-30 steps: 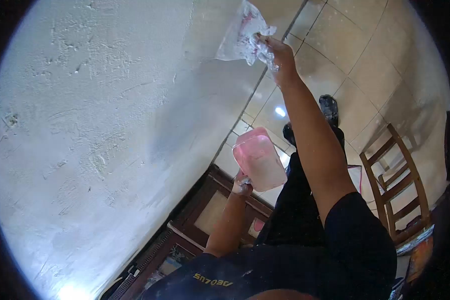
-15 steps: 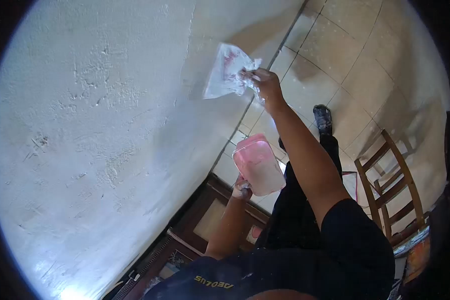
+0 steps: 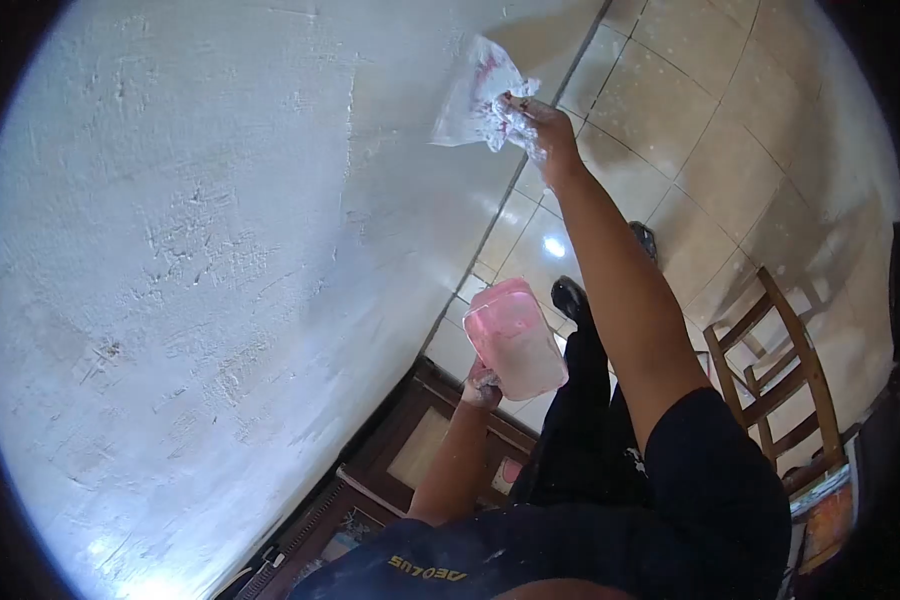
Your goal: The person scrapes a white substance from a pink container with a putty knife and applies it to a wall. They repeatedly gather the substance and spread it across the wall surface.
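Nearest is the person's dark T-shirt [image 3: 600, 545], its yellow lettering across the chest. From it the left forearm angles forward, kept fairly close to the body, and the left hand [image 3: 482, 387] is closed on the wall-side edge of a pink rectangular plastic tub [image 3: 518, 340], with white smears on the thumb and fingers. The tub sits in front of the dark trousers [image 3: 575, 430], over the floor and well short of the other hand.

The right arm does the long reach: bare from the sleeve down, stretched nearly straight out ahead and slanting in toward the wall. At its end the right hand [image 3: 548, 130] is pinched narrow, thumb and fingers clamped on a flared translucent sheet [image 3: 478, 92] caked with white paste where it is gripped. The sheet fans out over the wall side; from where I stand I can't tell whether its edge touches.

Beside the left forearm is a brown wooden cabinet [image 3: 375, 478]. Two dark shoes [image 3: 568, 297] show beyond the trousers, and a wooden ladder-back chair [image 3: 775, 393] stands off to the right. Past the hands, the rough whitish wall [image 3: 200, 250] meets the tiled floor [image 3: 660, 80] along a dark line.
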Tool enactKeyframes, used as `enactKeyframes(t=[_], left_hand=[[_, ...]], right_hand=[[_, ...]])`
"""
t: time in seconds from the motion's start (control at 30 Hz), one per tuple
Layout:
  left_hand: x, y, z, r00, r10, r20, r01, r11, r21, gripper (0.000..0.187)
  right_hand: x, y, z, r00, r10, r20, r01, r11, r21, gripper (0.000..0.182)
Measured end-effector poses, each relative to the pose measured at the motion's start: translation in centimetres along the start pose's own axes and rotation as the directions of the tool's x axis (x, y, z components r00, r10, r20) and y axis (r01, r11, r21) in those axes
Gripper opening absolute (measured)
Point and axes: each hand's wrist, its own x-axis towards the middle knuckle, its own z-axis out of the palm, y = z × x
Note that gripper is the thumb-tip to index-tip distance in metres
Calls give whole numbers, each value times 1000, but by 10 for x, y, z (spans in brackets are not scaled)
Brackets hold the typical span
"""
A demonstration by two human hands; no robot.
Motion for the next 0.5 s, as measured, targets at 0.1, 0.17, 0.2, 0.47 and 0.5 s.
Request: enactKeyframes(t=[0.1,0.17,0.2,0.47,0.5], left_hand=[[9,2,7,999,-46,0,46,993,-109,94],[13,9,22,999,-41,28,44,994,-98,95],[15,11,27,998,-36,47,40,995,-94,95],[33,15,56,998,-64,12,65,996,-61,96],[34,15,59,999,-48,15,49,997,-66,95]], right_hand=[[13,73,-60,984,-28,-175,7,992,-123,29],[-11,58,-83,975,98,-197,-169,906,-388,32],[-26,45,-81,979,97,-181,-147,946,-289,34],[-26,-50,33,989,-106,100,89,982,166,25],[-15,-37,28,998,-41,41,39,997,67,24]])
